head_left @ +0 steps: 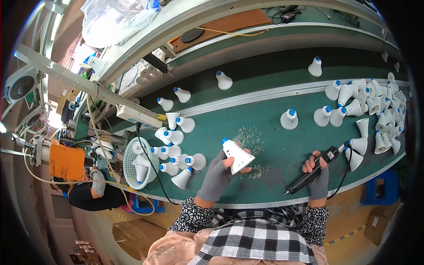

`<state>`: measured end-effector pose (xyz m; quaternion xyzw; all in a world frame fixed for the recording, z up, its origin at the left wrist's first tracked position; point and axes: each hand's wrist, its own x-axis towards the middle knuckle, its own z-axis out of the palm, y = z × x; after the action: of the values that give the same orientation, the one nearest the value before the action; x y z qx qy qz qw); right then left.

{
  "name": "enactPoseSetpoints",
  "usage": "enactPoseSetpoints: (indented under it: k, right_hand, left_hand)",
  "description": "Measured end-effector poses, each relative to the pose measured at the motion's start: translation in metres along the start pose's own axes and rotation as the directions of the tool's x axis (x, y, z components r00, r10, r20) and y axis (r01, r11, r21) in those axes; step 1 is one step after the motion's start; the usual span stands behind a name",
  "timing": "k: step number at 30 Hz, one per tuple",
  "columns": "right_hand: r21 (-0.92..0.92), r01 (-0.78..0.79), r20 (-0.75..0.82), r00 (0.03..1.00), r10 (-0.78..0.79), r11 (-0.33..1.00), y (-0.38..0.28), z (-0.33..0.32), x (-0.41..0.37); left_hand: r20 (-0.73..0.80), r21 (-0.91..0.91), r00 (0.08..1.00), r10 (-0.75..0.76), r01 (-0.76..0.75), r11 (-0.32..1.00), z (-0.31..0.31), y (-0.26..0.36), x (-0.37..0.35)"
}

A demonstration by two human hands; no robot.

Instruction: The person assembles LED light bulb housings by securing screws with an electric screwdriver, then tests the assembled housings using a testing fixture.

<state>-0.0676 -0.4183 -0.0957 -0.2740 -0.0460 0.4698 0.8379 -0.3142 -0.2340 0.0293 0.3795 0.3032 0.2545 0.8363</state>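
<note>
My left hand (221, 172), in a grey fingerless glove, is closed around a white cone-shaped housing with a blue tip (237, 156). The housing lies tilted, its wide end toward the right. In my right hand (317, 172), gloved the same way, is a black electric screwdriver (311, 173), its thin bit pointing down and left. A cord runs from the tool's rear end. Between and beyond my hands, many tiny screws (250, 140) are scattered on the green table (265, 123), some of them close to the held housing.
Many more white housings (383, 106) crowd the right end of the table. Several others (176, 161) stand at the left, beside a pale green basket (128, 165) holding more. A few housings (224, 81) sit on the strip behind a metal rail. Another person (95, 194) is at far left.
</note>
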Motion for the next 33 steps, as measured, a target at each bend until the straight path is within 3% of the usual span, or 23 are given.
enactPoseSetpoints:
  k: [6, 18, 26, 30, 33]
  right_hand:
    - [0.007, -0.009, -0.014, 1.0, 0.009, 1.0, 0.0, 0.0, -0.001]
    - [-0.002, 0.005, -0.015, 1.0, -0.005, 1.0, 0.0, 0.003, -0.001]
    - [-0.004, -0.014, -0.029, 0.999, 0.013, 1.0, 0.002, 0.004, -0.002]
    - [0.009, -0.012, -0.033, 0.999, 0.012, 1.0, -0.001, 0.001, -0.001]
    - [0.086, -0.032, -0.026, 0.999, 0.035, 0.996, -0.004, 0.005, -0.005]
  left_hand:
    - [-0.105, 0.429, 0.984, 0.141, -0.084, 0.899, 0.012, 0.003, -0.006]
    - [-0.125, 0.502, 0.953, 0.275, -0.178, 0.846, 0.014, -0.003, -0.009]
    - [-0.126, 0.547, 0.951, 0.283, -0.171, 0.819, 0.013, -0.004, -0.008]
    - [0.041, 0.476, 0.916, 0.398, -0.368, 0.799, 0.011, -0.003, 0.053]
    - [0.125, 0.506, 0.916, 0.381, -0.389, 0.77, 0.034, 0.01, 0.143]
